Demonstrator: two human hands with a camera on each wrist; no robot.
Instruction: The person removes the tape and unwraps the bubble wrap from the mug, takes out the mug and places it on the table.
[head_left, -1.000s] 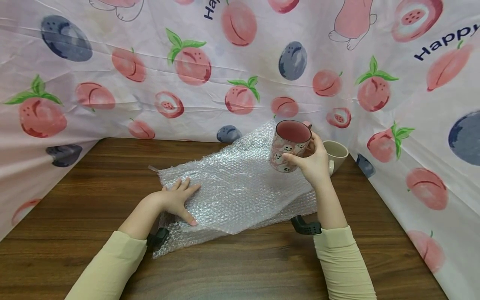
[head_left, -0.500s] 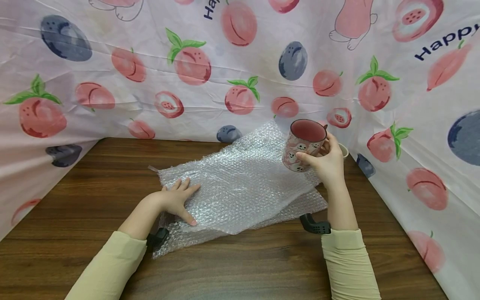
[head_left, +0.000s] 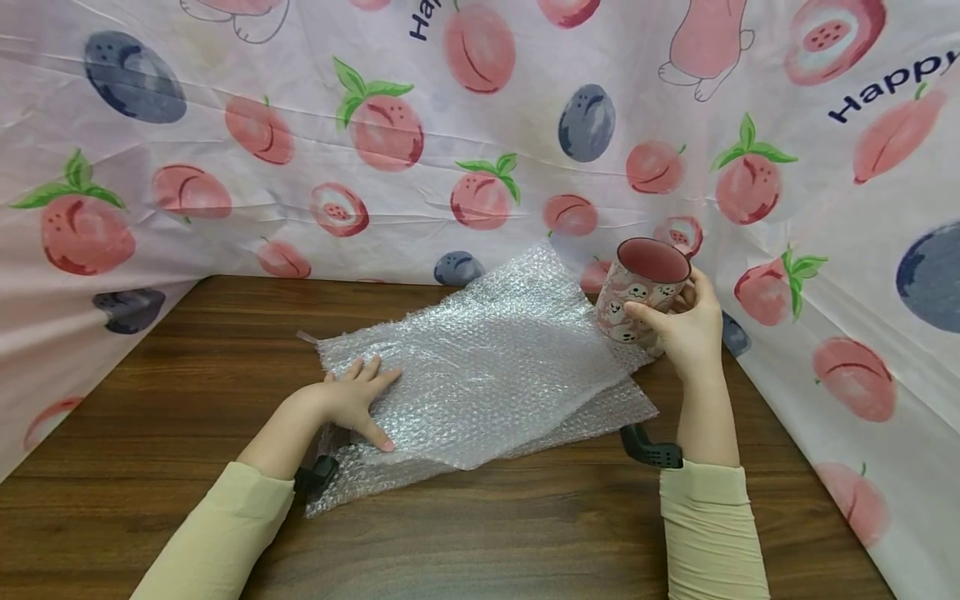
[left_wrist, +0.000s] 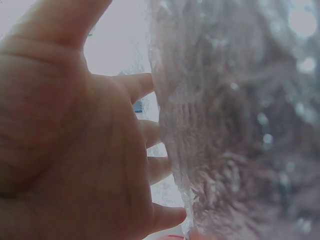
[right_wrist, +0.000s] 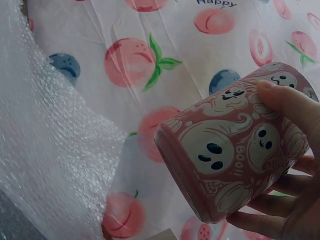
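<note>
My right hand point(head_left: 693, 329) grips a pink mug point(head_left: 617, 302) with white ghost figures, a dark rim and a red inside. It holds the mug raised over the right end of a sheet of bubble wrap point(head_left: 480, 375). In the right wrist view the thumb lies along the mug's side point(right_wrist: 210, 150) and the fingers wrap under it. At the sheet's left end my left hand point(head_left: 352, 406) rests with fingers spread. The left wrist view shows its fingertips at the sheet's edge. A second, cream mug is almost wholly hidden behind the right hand and pink mug.
The bubble wrap lies loosely folded on a dark wooden table point(head_left: 150, 417), with a loose lower layer point(head_left: 600, 417) sticking out on the right. A fruit-print cloth point(head_left: 420, 208) hangs behind and along both sides. Each wrist carries a black mount point(head_left: 652, 450).
My right hand has carried the pink mug to the right, now covering the cream mug. The sheet's right lower corner has spread a little rightward. The left hand has not moved.
</note>
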